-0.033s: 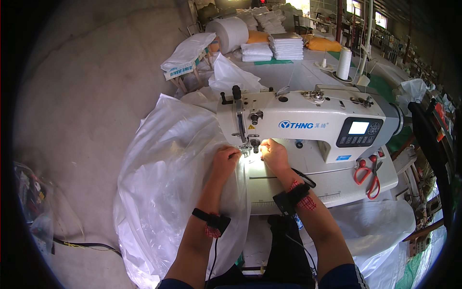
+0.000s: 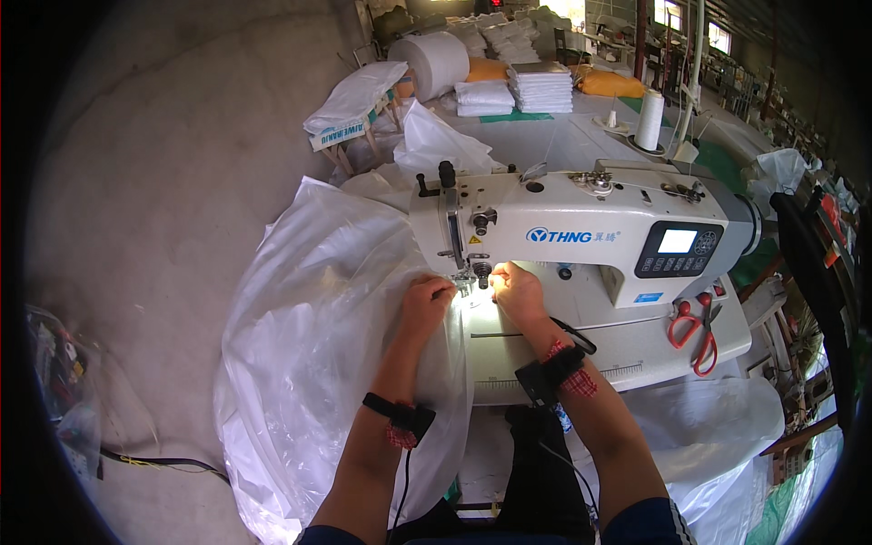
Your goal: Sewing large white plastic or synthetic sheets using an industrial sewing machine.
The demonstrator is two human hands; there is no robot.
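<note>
A white sewing machine stands in front of me, its lamp lighting the needle area. Just left of the needle and presser foot is my left hand, its fingers curled together at the metal parts. Close on the other side, under the machine's arm, my right hand has thumb and fingers pinched. Whatever lies between the fingertips of either hand is too small or hidden to make out. A large translucent white plastic sheet drapes down beside and beneath my left forearm.
Red-handled scissors lie on the machine bed's right end. Behind the machine stand a white thread cone, stacked white bundles and a big white roll. More plastic sheeting hangs at the lower right.
</note>
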